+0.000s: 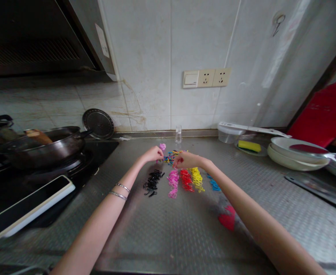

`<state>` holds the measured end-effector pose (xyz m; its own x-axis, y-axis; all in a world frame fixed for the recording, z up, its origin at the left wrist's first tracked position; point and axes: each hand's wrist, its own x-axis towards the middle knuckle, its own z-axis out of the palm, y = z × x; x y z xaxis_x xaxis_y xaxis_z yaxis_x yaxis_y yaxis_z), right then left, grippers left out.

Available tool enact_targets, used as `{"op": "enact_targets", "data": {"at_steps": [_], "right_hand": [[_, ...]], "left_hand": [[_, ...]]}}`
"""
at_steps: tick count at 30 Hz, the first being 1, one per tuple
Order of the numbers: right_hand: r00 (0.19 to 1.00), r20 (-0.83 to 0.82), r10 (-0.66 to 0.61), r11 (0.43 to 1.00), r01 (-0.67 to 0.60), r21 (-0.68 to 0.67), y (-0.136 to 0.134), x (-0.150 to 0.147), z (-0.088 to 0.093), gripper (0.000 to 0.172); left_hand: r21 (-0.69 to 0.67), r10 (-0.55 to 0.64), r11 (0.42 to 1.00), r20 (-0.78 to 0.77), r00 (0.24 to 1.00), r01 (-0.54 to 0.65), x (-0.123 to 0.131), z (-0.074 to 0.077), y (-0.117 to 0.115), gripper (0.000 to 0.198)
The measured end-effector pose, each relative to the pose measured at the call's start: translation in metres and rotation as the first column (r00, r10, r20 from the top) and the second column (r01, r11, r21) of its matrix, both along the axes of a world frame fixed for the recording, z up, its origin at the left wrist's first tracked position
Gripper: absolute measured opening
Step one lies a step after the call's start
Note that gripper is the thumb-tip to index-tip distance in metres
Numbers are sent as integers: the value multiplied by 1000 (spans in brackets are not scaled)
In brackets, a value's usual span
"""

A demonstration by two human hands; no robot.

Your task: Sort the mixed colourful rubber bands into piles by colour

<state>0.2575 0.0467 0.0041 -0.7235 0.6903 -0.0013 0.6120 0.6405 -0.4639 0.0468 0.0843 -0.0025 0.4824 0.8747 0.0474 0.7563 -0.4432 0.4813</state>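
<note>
On the metal countertop [145, 236], small elastic bands lie sorted by colour: a black group [153, 181], a pink group [173, 182], a red group [186, 180], a yellow group [197, 178] and a blue group [214, 183] partly behind my right forearm. Behind them is a mixed-colour pile [170, 157]. My left hand [155, 153], fingers pinched, is at the pile's left edge. From the right, my right hand [186, 160] reaches over the pile with curled fingers, covering part of it. What either hand's fingertips hold is too small to make out. A pink round item [162, 146] lies beyond my left hand.
A small clear bottle [178, 134] stands by the wall. Left are a phone-like device [27, 208], a pan [47, 147] and the stove. Right are a yellow sponge [249, 146], stacked bowls [298, 152] and a knife [319, 191]. A bag with red print [227, 218] lies under my right forearm.
</note>
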Motion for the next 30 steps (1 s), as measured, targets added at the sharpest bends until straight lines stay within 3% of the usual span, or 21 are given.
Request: {"op": "enact_targets", "data": {"at_steps": [5, 8, 13, 19, 22, 26, 30], "right_hand": [[992, -84, -98, 993, 103, 64, 8, 19, 16, 23], [971, -130, -199, 968, 215, 125, 11, 35, 29, 22], [907, -248, -340, 889, 396, 229, 15, 63, 44, 20], [871, -305, -386, 841, 468, 271, 17, 79, 48, 21], [869, -290, -400, 832, 477, 284, 17, 79, 48, 21], [876, -264, -404, 834, 471, 287, 18, 80, 47, 21], [875, -235, -424, 829, 479, 289, 21, 81, 42, 22]], "left_hand": [[21, -3, 1000, 20, 1000, 3, 2, 3, -3, 20], [28, -6, 1000, 78, 997, 4, 16, 6, -10, 20], [82, -142, 988, 132, 981, 132, 71, 3, -31, 20], [152, -331, 932, -6, 943, 328, 143, -1, -65, 20], [181, -350, 916, -81, 933, 359, 165, -2, -75, 20], [192, -376, 903, -81, 923, 385, 174, -6, -76, 20], [151, -333, 934, 35, 942, 325, 153, -5, -66, 25]]}}
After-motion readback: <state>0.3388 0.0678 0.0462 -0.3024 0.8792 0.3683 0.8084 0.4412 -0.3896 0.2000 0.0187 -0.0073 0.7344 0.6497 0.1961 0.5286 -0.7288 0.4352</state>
